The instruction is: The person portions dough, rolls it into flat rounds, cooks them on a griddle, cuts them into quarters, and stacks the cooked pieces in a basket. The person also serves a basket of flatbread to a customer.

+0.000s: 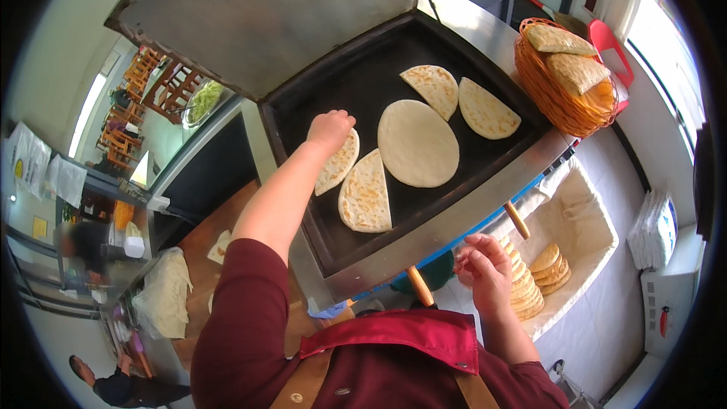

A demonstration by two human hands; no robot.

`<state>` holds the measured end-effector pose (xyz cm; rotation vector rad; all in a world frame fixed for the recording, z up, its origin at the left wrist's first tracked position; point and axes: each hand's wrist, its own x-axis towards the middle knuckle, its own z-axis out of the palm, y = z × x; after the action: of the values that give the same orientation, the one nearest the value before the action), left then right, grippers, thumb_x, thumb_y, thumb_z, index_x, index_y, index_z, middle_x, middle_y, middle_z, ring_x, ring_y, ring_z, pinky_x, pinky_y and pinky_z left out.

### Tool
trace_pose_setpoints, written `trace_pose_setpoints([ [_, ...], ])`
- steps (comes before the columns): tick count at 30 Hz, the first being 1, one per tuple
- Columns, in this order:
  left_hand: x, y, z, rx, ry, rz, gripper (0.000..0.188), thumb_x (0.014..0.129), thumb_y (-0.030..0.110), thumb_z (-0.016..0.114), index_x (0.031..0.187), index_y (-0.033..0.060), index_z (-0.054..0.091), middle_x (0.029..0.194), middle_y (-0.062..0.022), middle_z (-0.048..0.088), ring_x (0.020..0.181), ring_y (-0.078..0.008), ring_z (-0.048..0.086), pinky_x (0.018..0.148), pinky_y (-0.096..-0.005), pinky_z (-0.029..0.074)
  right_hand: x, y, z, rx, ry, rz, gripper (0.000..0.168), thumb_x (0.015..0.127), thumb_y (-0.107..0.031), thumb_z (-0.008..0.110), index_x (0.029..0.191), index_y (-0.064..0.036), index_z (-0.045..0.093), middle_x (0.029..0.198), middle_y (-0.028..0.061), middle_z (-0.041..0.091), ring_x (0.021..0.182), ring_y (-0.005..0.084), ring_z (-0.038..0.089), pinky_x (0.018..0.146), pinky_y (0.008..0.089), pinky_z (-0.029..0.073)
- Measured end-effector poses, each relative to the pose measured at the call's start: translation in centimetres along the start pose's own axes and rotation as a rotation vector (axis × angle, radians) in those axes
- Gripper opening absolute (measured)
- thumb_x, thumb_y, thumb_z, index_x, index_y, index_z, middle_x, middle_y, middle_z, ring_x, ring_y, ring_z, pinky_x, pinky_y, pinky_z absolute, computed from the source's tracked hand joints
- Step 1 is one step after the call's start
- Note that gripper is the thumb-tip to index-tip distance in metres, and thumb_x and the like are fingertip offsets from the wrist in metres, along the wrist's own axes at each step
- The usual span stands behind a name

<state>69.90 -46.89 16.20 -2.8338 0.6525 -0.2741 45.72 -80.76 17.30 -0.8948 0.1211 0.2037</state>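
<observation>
A black square griddle (318, 96) holds one round pale dough flatbread (418, 145) at its middle. My left hand (332, 129) is closed at the upper end of a browned half-moon flatbread (339, 165) on the griddle's left side; its fingertips are hidden. Just beside that piece lies a second half-moon flatbread (368, 196). Two more browned half-moon pieces, one upper (436, 88) and one at the right (487, 111), rest beyond the round one. In front of the griddle's near edge, my right hand (485, 270) hovers with loosely bent fingers and holds nothing.
The griddle's metal lid (278, 17) stands raised behind. Wooden handles (419, 286) jut from the front. At right are an orange basket (545, 91) with filled breads and a cloth-lined bin (596, 233) with stacked flatbreads. Plastic-covered dough (164, 295) lies left. A person (125, 380) is lower left.
</observation>
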Motion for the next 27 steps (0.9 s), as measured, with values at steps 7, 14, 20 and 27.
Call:
trace_pose_setpoints([
  [7,-3.9,-3.3,-2.1,-0.338,0.434,-0.443,0.005,0.080,0.013,0.056,0.082,0.0120,0.061,0.085,-0.0085,0.062,0.081,-0.0294,0.061,0.067,-0.0397,0.049,-0.1,-0.5,0.4,-0.072,0.058,-0.042,0.018,0.088,-0.002,0.049,0.105,-0.001,0.054,0.082,0.0090,0.062,0.063,0.0134,0.058,0.054,0.0198,0.041],
  [14,-19.8,-12.7,-5.4,-0.338,0.416,-0.904,0.011,0.082,0.018,0.057,0.079,0.0080,0.063,0.073,-0.0122,0.064,0.071,-0.0308,0.062,0.062,-0.0394,0.048,-0.2,0.1,-0.6,-0.142,0.027,-0.095,0.021,0.088,-0.002,0.048,0.108,0.001,0.054,0.079,0.0077,0.059,0.067,0.0131,0.056,0.063,0.0236,0.047],
  [20,-22.4,-14.3,-1.8,-0.544,0.327,-0.969,0.020,0.085,0.014,0.055,0.102,0.0104,0.064,0.093,-0.0121,0.067,0.090,-0.0275,0.064,0.079,-0.0350,0.050,0.3,0.3,2.4,-0.122,0.028,-0.028,0.021,0.087,-0.002,0.050,0.107,0.002,0.054,0.080,0.0070,0.060,0.068,0.0126,0.056,0.060,0.0231,0.046],
  [27,-12.9,-10.3,-5.3,-0.698,0.509,-0.710,0.019,0.087,0.015,0.058,0.102,0.0052,0.063,0.089,-0.0094,0.067,0.082,-0.0161,0.065,0.073,-0.0276,0.050,0.1,0.7,0.3,-0.081,0.068,0.040,0.019,0.088,-0.002,0.051,0.107,-0.002,0.054,0.084,0.0103,0.062,0.069,0.0148,0.059,0.061,0.0230,0.047],
])
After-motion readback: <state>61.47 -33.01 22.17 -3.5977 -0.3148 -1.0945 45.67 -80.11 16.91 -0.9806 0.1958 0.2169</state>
